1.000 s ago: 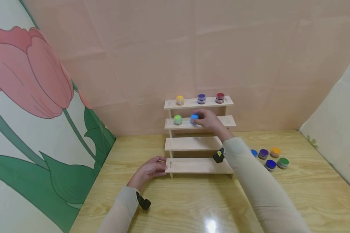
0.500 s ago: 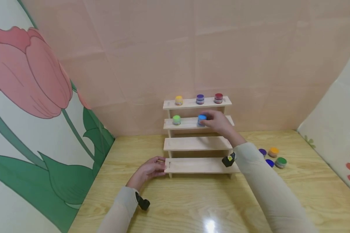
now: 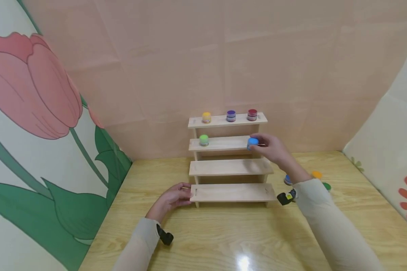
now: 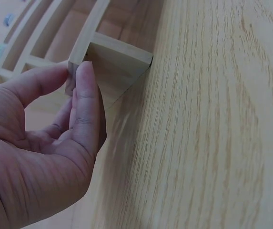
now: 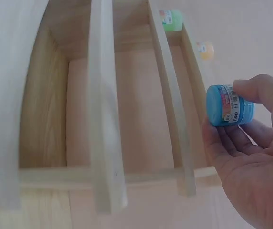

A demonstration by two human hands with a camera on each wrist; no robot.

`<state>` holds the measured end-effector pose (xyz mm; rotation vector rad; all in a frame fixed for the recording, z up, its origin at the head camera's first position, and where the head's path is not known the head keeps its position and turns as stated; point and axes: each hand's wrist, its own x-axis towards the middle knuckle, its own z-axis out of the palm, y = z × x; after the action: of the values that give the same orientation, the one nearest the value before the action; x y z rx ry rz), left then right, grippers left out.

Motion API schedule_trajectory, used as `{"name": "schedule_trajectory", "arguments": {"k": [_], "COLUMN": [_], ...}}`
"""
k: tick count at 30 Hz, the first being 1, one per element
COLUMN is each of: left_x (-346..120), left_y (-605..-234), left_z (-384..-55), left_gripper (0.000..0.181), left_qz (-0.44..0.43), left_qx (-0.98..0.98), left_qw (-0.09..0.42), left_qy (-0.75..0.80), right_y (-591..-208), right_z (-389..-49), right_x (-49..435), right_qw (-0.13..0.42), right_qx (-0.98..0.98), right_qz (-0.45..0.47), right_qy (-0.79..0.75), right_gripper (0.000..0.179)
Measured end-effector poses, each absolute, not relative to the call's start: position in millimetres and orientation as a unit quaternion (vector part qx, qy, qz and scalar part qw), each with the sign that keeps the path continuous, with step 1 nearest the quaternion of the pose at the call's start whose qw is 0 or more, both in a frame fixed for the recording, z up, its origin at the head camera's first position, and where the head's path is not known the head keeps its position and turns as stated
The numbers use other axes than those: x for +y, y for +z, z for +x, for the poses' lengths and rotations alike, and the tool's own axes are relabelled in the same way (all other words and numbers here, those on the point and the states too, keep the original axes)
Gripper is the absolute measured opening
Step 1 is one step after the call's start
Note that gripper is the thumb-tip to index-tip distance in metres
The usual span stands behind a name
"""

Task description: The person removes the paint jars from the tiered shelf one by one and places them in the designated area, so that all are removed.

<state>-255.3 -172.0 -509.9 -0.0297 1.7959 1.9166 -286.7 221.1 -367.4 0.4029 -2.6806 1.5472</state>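
My right hand (image 3: 270, 149) pinches a light blue paint jar (image 3: 252, 143) at the right end of the second step from the top of a pale wooden four-step rack (image 3: 232, 192). In the right wrist view the jar (image 5: 226, 105) sits between thumb and fingers, its label showing; whether it touches the step cannot be told. At the rack's lower left my left hand (image 3: 173, 197) grips the end of the lowest step, thumb on one face and fingers on the other in the left wrist view. A light green jar (image 3: 204, 140) stands toward that second step's left end.
Yellow (image 3: 206, 117), purple (image 3: 231, 116) and dark red (image 3: 252, 115) jars stand on the top step. More jars, among them a blue jar (image 3: 287, 180) and an orange jar (image 3: 317, 174), lie on the table right of the rack, partly hidden by the right arm.
My right hand has slid rightward along the second step with the light blue jar, from near its middle to its right end. The left hand keeps its grip on the rack.
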Motion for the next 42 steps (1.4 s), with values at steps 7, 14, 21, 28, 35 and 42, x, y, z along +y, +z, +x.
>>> {"name": "schedule_trajectory", "arguments": {"k": [7, 14, 21, 28, 35, 42], "left_x": [-172, -174, -174, -174, -176, -175], "left_y": [-512, -514, -511, -512, -512, -513], "left_z": [-257, -259, -257, -258, -257, -257], "left_gripper": [0.046, 0.045, 0.045, 0.045, 0.046, 0.047], "left_qz": [-0.016, -0.014, -0.003, -0.005, -0.005, -0.007], "left_qx": [0.663, 0.662, 0.659, 0.659, 0.664, 0.664], "left_qw": [0.254, 0.256, 0.260, 0.262, 0.259, 0.256], "left_qy": [0.704, 0.704, 0.706, 0.705, 0.701, 0.702], "right_y": [-377, -389, -403, -411, -426, -441], "right_z": [-268, -251, -238, -215, -199, -183], "right_x": [244, 265, 288, 308, 327, 339], "right_qw": [0.021, 0.026, 0.043, 0.013, 0.024, 0.028], "right_qx": [-0.869, -0.869, -0.885, -0.887, -0.885, -0.883], "right_qz": [0.125, 0.119, 0.135, 0.109, 0.117, 0.115], "right_qy": [0.479, 0.479, 0.444, 0.448, 0.450, 0.454], "right_gripper": [0.059, 0.059, 0.057, 0.062, 0.057, 0.054]}}
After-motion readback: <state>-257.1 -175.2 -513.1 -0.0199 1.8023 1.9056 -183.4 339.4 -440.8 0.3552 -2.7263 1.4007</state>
